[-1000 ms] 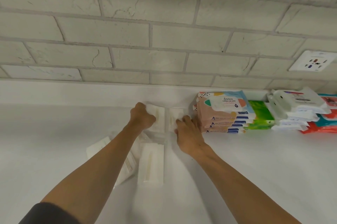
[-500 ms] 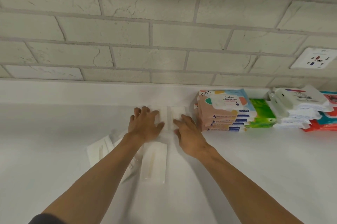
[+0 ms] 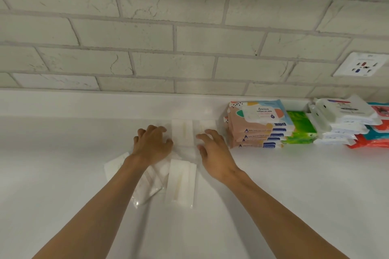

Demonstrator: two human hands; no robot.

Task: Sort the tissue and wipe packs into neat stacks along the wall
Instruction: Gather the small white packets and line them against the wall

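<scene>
- Left hand point(image 3: 151, 145): fingers loosely bent and spread, gripping nothing; just left of white tissue pack 1 point(image 3: 182, 134), which lies flat near the wall point(image 3: 189, 37).
- Right hand point(image 3: 214, 153): fingers relaxed and apart, gripping nothing; fingertips over the near end of white tissue pack 2 point(image 3: 207, 126); contact cannot be told.
- Loose white pack point(image 3: 182, 183): on the counter point(image 3: 63, 174), between the forearms.
- Pink wipe stack point(image 3: 256, 130), green pack point(image 3: 301, 128), white stack point(image 3: 343, 119): side by side along the wall, at right.
</scene>
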